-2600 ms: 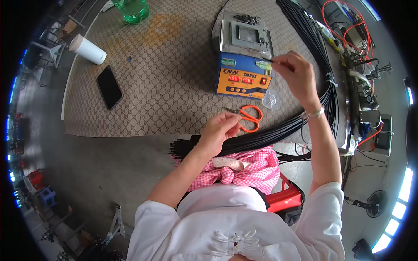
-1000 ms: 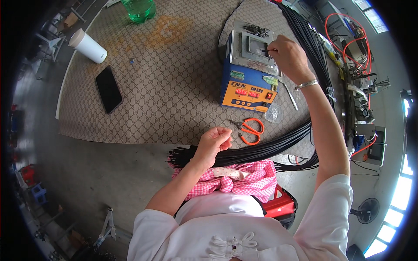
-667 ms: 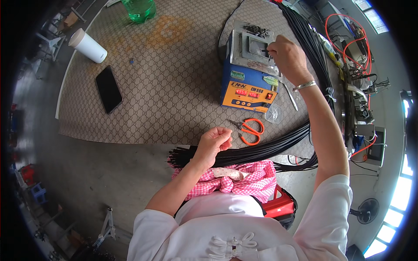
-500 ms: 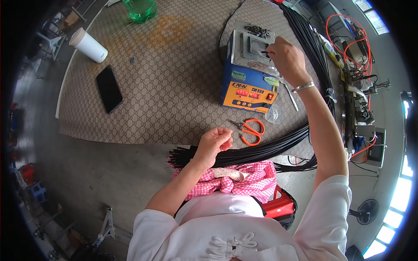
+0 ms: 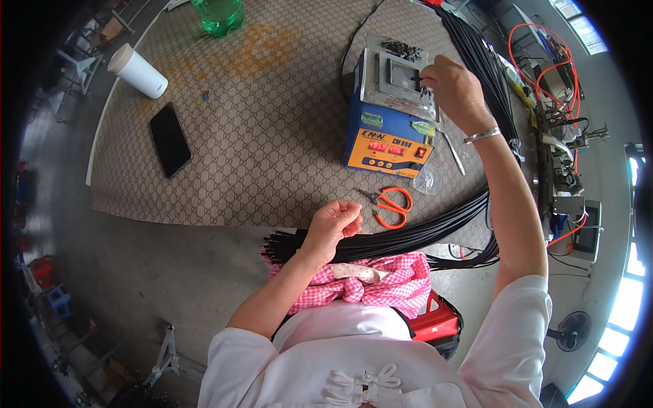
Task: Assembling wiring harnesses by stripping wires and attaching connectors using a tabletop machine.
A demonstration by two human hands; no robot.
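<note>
My right hand (image 5: 454, 88), a silver bangle on its wrist, is pinched at the right rim of a solder pot (image 5: 388, 129). The pot has a blue body, an orange front panel with lit red digits, and a square metal opening on top. A short, dark, thin piece shows at my right fingertips; its kind is too small to make out. Dark flecks lie on the metal top beneath those fingers. My left hand (image 5: 333, 228) is closed, above a bundle of black cables (image 5: 408, 234) at the table's front edge. What its fingers hold, if anything, is hidden.
Orange-handled snippers (image 5: 393, 207), a small clear round dish (image 5: 427, 181) and a slim metal tool (image 5: 454, 153) lie near the pot. Dark scraps (image 5: 401, 49) sit behind its opening. Farther left are a phone (image 5: 170, 140), a white tumbler (image 5: 138, 71) and a green bottle (image 5: 219, 15).
My right hand has shifted slightly right, from over the pot's opening to its right rim. The opening shows more fully now. My left hand has stayed in place.
</note>
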